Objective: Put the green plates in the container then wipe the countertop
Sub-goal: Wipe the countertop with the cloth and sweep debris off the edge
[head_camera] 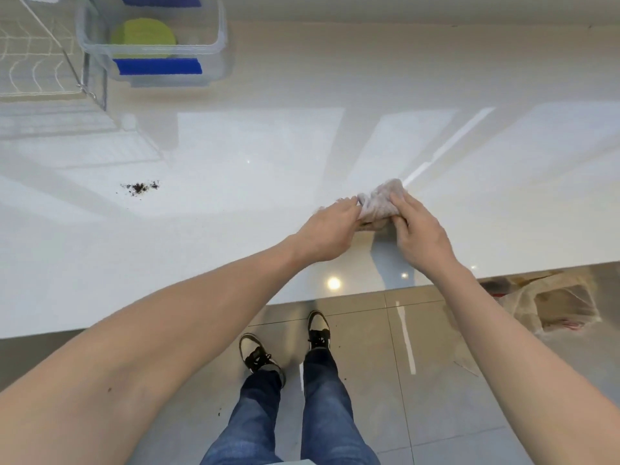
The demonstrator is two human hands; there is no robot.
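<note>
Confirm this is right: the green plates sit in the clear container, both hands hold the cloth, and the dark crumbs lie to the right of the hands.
One detail is off. The head view shows the dark crumbs to the left of the hands, not the right. The green plates are in the clear container, and the left hand and right hand hold the cloth.

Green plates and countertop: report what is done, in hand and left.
Done: round green plates sit inside the clear plastic container. In hand: the left hand and right hand both grip a crumpled pale grey cloth on the glossy white countertop. Left: the dark crumb patch is unwiped.
</note>
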